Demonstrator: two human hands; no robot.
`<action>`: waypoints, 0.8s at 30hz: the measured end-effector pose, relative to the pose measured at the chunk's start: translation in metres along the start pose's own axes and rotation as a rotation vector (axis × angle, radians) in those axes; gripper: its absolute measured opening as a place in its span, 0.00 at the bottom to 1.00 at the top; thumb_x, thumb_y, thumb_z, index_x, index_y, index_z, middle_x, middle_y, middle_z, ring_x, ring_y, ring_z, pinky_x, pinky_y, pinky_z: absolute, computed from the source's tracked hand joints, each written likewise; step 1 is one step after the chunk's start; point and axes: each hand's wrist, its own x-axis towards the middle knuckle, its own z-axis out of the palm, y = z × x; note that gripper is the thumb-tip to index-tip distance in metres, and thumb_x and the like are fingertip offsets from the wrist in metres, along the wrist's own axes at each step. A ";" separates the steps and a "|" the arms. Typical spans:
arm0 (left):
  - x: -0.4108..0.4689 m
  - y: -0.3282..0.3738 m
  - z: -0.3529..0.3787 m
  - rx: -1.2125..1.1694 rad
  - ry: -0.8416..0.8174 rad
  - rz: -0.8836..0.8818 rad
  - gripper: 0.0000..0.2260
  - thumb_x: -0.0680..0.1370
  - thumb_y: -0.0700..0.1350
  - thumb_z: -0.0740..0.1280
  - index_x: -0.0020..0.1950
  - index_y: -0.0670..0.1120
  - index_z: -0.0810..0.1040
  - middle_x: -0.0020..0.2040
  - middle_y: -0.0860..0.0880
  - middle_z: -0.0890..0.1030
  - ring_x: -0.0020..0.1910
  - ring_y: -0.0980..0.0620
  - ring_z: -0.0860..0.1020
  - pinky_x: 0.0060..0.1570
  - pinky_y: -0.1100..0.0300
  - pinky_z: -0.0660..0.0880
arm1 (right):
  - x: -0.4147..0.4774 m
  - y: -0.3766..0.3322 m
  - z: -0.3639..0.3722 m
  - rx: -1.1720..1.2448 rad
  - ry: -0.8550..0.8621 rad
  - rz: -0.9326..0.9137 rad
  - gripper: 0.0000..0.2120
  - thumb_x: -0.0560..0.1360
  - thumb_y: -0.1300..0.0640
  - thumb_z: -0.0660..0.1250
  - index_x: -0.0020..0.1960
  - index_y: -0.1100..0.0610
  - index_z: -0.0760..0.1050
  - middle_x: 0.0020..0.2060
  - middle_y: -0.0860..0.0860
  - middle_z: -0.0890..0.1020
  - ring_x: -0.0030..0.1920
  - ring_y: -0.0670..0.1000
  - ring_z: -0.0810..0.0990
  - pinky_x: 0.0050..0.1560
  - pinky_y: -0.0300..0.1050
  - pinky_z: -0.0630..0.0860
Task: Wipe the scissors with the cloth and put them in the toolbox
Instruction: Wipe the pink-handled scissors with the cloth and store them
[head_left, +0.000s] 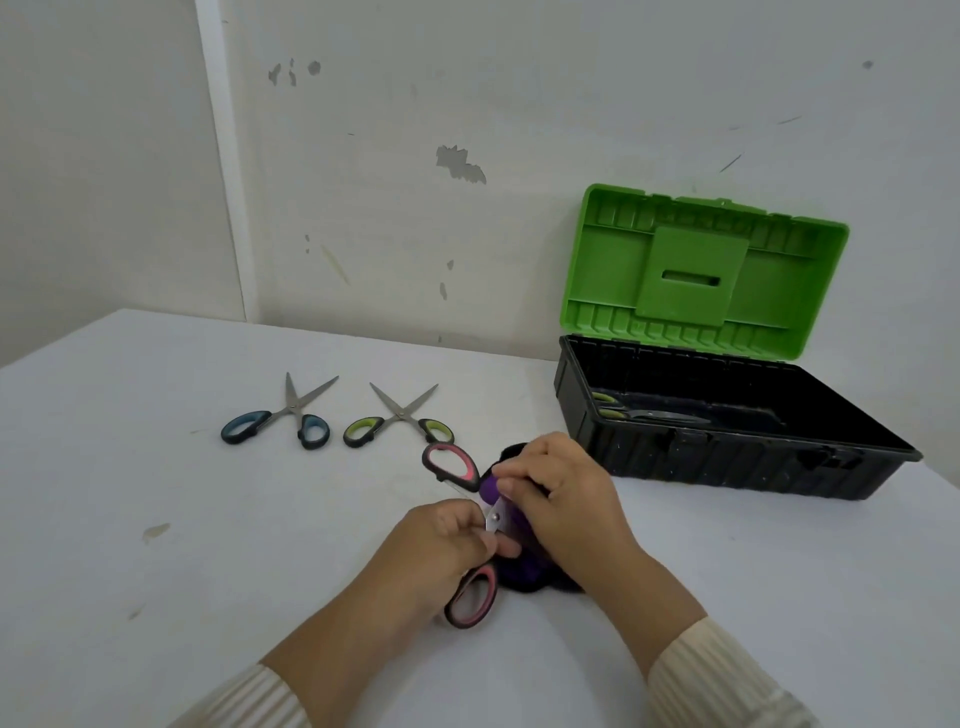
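Pink-handled scissors (451, 467) lie spread open at the table's centre. My left hand (441, 551) grips them near the pivot, with one pink handle (471, 597) sticking out below it. My right hand (563, 504) presses a purple and black cloth (511, 569) against the blades, which are mostly hidden. Blue-handled scissors (291, 415) and green-handled scissors (400, 418) lie open on the table further back. The toolbox (727, 467), black with a raised green lid (701, 270), stands open at the right, with one pair of green-handled scissors (644, 413) inside.
The white table (156, 519) meets a scuffed white wall behind. The toolbox sits close to the wall and near the table's right edge. A small stain (155, 531) marks the table at the left.
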 end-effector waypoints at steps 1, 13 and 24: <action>0.000 0.000 0.000 0.001 0.004 -0.005 0.11 0.77 0.35 0.64 0.37 0.46 0.80 0.40 0.53 0.87 0.41 0.56 0.81 0.42 0.64 0.72 | -0.002 -0.002 0.000 0.011 -0.027 -0.004 0.05 0.70 0.63 0.68 0.43 0.59 0.83 0.38 0.44 0.74 0.42 0.33 0.73 0.45 0.22 0.65; 0.000 0.001 -0.003 -0.007 0.063 -0.016 0.12 0.77 0.36 0.63 0.36 0.46 0.78 0.35 0.53 0.84 0.38 0.49 0.73 0.38 0.60 0.68 | -0.013 -0.012 0.006 0.017 -0.148 -0.071 0.07 0.71 0.67 0.66 0.45 0.60 0.82 0.39 0.50 0.77 0.40 0.39 0.73 0.39 0.26 0.70; 0.001 0.000 -0.005 -0.060 0.022 -0.080 0.08 0.79 0.35 0.60 0.47 0.35 0.78 0.42 0.47 0.87 0.36 0.46 0.77 0.44 0.53 0.79 | -0.005 -0.008 0.003 -0.036 -0.030 0.044 0.06 0.72 0.63 0.67 0.46 0.58 0.82 0.42 0.50 0.77 0.42 0.39 0.75 0.43 0.24 0.66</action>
